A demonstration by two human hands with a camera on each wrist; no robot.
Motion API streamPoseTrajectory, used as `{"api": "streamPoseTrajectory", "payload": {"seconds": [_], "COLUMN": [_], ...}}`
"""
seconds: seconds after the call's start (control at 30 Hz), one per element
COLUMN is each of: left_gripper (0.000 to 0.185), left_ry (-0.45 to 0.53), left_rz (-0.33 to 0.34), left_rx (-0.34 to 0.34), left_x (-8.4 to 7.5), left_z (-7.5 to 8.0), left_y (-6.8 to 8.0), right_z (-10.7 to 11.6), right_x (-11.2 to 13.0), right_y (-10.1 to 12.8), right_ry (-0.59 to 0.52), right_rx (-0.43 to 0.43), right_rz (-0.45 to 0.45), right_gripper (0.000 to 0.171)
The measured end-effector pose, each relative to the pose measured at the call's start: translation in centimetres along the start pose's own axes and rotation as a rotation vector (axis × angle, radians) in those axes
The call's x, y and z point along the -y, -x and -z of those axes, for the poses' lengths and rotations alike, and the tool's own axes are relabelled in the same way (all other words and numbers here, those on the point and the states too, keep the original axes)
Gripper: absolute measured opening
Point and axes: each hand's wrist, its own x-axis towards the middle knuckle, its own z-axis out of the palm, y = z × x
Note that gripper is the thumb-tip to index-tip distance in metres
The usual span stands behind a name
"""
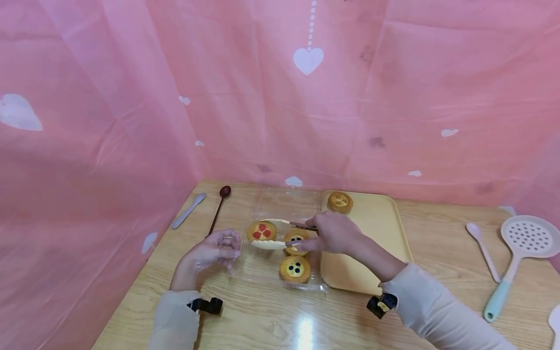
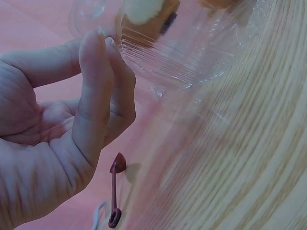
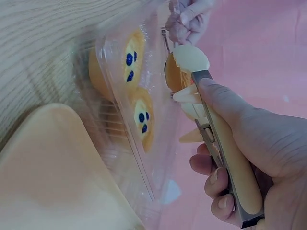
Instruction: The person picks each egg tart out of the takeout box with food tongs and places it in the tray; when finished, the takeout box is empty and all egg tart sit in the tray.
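A clear plastic container (image 1: 255,272) in the middle of the wooden table holds three tarts. My right hand (image 1: 334,233) grips tongs (image 3: 230,163) whose cream tips close on the tart with red dots (image 1: 261,231) at the container's back left. Two tarts with blue dots (image 1: 295,269) lie beside it, seen through the wall in the right wrist view (image 3: 139,120). My left hand (image 1: 212,252) is at the container's left edge, thumb and fingertips (image 2: 103,45) pinching its rim (image 2: 182,67). A fourth tart (image 1: 340,201) sits on the yellow tray (image 1: 376,233) to the right.
A grey plastic knife (image 1: 189,210) and a dark red spoon (image 1: 218,209) lie at the back left. On the right are a pink spoon (image 1: 483,250) and a slotted spatula (image 1: 520,253). Pink sheeting walls off the back and left.
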Motion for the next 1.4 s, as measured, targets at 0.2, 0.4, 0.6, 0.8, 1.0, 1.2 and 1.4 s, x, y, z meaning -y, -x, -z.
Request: {"api": "streamPoseTrajectory", "payload": {"seconds": [0.2,0.4,0.6,0.8,1.0,1.2,1.4], "left_gripper": [0.024,0.024,0.026,0.029,0.032,0.033,0.028], "left_ry": [0.018,0.023,0.043,0.025,0.0,-0.001,0.009], "left_rz": [0.001,-0.015,-0.022,-0.008,-0.012,0.003,-0.014], "left_rx": [-0.003,0.021,0.038,0.009,-0.011,-0.028,0.0], "left_x": [0.2,0.3,0.3,0.3,0.0,0.0,0.2], "left_z": [0.0,0.0,0.1,0.1,0.4,0.5,0.3], "left_y": [0.1,0.0,0.1,0.4,0.5,0.5,0.4], "right_z": [1.4,3.0,5.2,6.7,7.4,7.0,5.8], "right_x": [-1.2,-4.3,-7.9,-11.8,-15.1,-17.6,-19.0], "right_y": [1.3,3.6,6.6,9.4,11.0,11.3,11.7], "right_ry": [0.038,0.068,0.025,0.045,0.107,0.109,0.101], "right_rx": [-0.045,-0.135,-0.147,-0.226,-0.211,-0.185,-0.121], "right_rz": [-0.02,-0.053,-0.15,-0.124,-0.215,-0.281,-0.377], "right_gripper": [0.058,0.055,0.059,0.038,0.058,0.059,0.044]}}
